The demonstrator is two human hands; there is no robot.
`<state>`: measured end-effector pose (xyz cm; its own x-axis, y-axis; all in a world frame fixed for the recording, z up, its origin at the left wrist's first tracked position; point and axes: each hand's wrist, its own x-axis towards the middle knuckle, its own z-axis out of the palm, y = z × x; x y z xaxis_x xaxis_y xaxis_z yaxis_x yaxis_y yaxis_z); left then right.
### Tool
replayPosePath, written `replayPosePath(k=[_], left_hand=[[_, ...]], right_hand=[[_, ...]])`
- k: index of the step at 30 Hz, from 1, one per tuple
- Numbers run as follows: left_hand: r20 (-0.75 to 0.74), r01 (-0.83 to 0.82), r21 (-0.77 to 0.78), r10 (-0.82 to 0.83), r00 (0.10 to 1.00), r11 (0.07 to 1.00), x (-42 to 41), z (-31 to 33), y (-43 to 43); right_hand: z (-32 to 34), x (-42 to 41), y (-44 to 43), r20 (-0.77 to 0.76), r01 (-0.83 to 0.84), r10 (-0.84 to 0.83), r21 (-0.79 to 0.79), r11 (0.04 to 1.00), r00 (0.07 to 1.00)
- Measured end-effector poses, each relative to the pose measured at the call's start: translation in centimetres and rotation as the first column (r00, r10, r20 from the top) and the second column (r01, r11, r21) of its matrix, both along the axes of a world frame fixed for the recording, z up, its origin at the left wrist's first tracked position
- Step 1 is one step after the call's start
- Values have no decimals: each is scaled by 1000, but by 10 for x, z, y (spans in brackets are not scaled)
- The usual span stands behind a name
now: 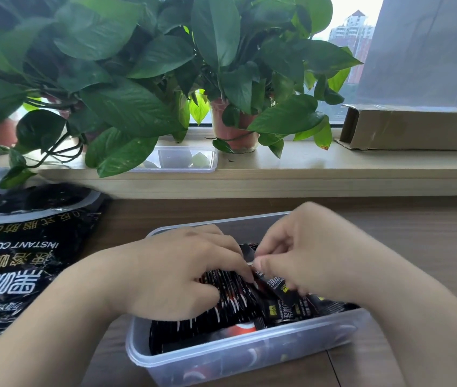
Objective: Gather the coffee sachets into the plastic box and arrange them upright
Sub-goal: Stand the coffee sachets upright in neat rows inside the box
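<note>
Plastic box (pixel 221 356) beside coffee bag (pixel 26 261): left hand (pixel 171 272) grips bundled sachets (pixel 232 305), right hand (pixel 319 255) pinches one.

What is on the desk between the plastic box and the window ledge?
Nothing: the head view shows only bare wooden desk between the plastic box and the ledge.

The black coffee bag (pixel 26 263) reads "INSTANT COFFEE" (upside down, partly cut off).

The coffee sachets (pixel 230 305) lie in the plastic box (pixel 221 358), under the fingers (pixel 221 255). Left of them lies the instant coffee bag (pixel 20 263); beyond, potted plants (pixel 232 129) and a cardboard box (pixel 417 129) stand on the windowsill (pixel 333 163).
</note>
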<state>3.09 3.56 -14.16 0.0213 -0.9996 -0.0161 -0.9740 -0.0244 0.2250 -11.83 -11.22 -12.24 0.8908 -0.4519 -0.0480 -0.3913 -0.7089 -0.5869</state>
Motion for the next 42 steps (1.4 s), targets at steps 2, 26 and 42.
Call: replayPosePath(k=[2,26,42], left_hand=[[34,-8,-34,9,999,999,0,-1,0],[48,14,-68,-11,999,998,2,-7,-3],[62,33,-77,-28,998,997,0,-6,-2]], right_hand=[[5,-1,-10,123,9,9,-149,989,992],[-20,12,-15,-160,-165,104,-436,885,982],[-25,14,-13,-265,-198,110,-332,922,958]])
